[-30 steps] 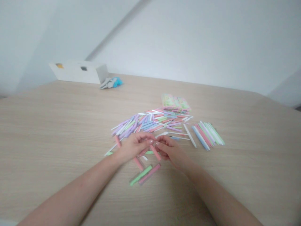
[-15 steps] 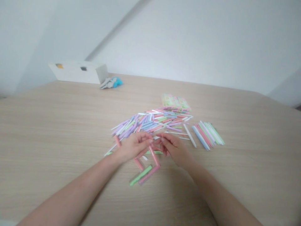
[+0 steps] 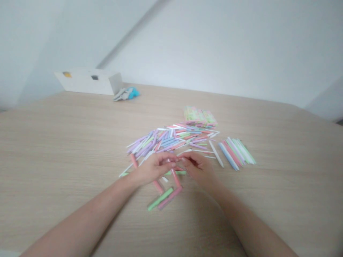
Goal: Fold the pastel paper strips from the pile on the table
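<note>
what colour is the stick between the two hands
It's a slim pale pink stick, shown best in the head view.

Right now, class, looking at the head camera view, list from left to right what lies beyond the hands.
White rectangular box → crumpled grey-and-blue bundle → stack of green-and-pink packets → fanned row of pastel sticks
</note>
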Demonstrator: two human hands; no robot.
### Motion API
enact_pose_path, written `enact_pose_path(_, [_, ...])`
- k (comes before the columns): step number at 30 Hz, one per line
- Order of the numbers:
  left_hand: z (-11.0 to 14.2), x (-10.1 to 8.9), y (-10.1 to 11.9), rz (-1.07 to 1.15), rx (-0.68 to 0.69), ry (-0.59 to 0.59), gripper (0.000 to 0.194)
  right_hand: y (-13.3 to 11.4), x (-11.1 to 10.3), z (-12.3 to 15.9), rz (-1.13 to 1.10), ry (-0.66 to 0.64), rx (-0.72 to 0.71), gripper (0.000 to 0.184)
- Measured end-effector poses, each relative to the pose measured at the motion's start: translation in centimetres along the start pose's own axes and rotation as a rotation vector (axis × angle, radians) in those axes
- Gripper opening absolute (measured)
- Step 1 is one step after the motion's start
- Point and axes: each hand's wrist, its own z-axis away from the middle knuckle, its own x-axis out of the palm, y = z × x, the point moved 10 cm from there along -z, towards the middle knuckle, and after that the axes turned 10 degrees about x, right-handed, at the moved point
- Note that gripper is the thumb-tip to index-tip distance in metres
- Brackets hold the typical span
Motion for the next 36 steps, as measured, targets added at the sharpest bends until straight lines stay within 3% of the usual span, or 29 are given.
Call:
enact_pose_path(5, [0.0,-0.3,0.1,-0.121,0.006,-0.014,0.025,0.2,0.3,0.1,0.058,-0.040,0.010,0.020])
enact_pose_path(22, [-0.2,-0.7,0.0,-0.201,0.074,-0.004,0.027,-0.4,0.8,0.3,0.100,-0.082,-0.043,0.013])
enact_pose_path(27, [-0.2,-0.1,0.4,-0.217,0.084,-0.075,0.026,0.5,1.0,0.1,-0.002,-0.087,0.019,0.009])
enact_pose_path(32, [-0.3,0.4,0.7,-0.121,0.085,-0.090,0.023,0.8,1.8,0.0,-0.203,-0.201,0.087,0.022])
enact_pose_path(36, [-0.3,0.0,0.5,-0.086,0.055,-0.036,0.023,0.8,1.6,0.0,-0.177,-0.173,0.085,0.019])
